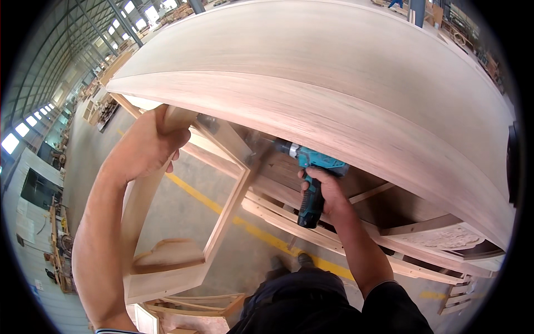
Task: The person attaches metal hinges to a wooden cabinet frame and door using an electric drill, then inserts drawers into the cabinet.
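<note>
A teal and black cordless drill (320,160) is in my right hand (328,192), with my fingers wrapped round its grip. Its chuck points left, under the front edge of a pale wooden cabinet top (289,106), towards the hinge side of an open door frame. My left hand (150,142) is closed round the upper end of this wooden door frame (225,214), just below the top's left part. The door frame has no panel, and the floor shows through it. The drill's tip is blurred, so I cannot make out what it touches.
Below the top, the dark cabinet interior (378,209) is open at the front. A carved panel (445,238) sits at its right. More wooden frame pieces (189,306) stand at the lower left. A yellow line (264,236) crosses the grey floor, and a slatted pallet (457,298) lies far right.
</note>
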`<state>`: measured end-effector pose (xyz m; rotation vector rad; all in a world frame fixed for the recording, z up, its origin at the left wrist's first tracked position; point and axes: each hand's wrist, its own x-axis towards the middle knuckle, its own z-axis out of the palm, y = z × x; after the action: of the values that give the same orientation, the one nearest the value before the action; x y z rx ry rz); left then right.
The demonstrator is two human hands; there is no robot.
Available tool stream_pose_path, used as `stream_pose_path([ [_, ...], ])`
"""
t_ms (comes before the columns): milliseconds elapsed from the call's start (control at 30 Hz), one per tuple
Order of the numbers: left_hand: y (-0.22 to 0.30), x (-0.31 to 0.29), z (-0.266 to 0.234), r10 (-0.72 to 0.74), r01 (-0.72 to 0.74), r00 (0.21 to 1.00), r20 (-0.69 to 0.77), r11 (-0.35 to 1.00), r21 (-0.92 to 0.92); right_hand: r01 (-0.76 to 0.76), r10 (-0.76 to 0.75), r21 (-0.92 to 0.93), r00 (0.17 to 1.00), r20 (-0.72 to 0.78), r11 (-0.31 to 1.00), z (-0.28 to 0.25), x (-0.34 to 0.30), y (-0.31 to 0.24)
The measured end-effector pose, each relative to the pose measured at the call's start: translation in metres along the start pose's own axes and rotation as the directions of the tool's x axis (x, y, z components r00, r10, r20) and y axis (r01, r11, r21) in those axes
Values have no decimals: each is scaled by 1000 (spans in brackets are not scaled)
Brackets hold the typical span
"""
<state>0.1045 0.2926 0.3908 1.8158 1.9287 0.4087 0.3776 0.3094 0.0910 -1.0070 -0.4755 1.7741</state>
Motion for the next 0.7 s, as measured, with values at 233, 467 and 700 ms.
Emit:
stream_pose_path([
  [233, 5, -10, -14, -114, 113, 989, 93, 994, 15, 15, 18, 265, 992, -122, 964, -29, 12, -8],
  [467, -15, -33, -9, -113, 123, 988, 106, 988, -95, 109, -67, 285, 986, -155, 952, -54, 27, -1],
  [700, -46, -93, 2, -176, 177, 984, 26, 954, -241, 302, -532, -685, 834, -148, 663, -105, -11, 1],
])
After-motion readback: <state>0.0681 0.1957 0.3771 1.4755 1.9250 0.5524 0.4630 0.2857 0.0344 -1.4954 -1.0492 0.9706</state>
